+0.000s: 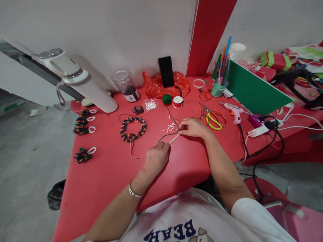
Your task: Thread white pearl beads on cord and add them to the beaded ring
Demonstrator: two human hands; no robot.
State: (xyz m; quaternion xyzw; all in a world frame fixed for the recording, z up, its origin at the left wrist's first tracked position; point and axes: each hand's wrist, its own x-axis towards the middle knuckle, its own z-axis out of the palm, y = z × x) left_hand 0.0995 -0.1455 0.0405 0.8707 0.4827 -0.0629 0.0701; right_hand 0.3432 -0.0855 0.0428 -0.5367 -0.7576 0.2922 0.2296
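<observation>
A short string of white beads (174,138) is stretched between my two hands, just above the red table. My left hand (157,155) is closed on its near end, and my right hand (192,127) pinches the far end with thumb and fingertips. Beyond the string, loose white beads (170,128) lie scattered. A dark green yarn strand (174,119) runs from a small green yarn ball (167,98) down past the beads towards my hands. Left of my left hand lies a multicoloured crocheted ring (133,129) with a loose yarn tail.
Several crocheted pieces with bead loops (82,155) line the left edge near a tall tumbler (88,87). Behind are a jar (126,85), a bead packet (150,105), a thread spool (178,102) and a phone (166,71). Yellow-handled scissors (213,121) and a pink glue gun (234,112) lie right.
</observation>
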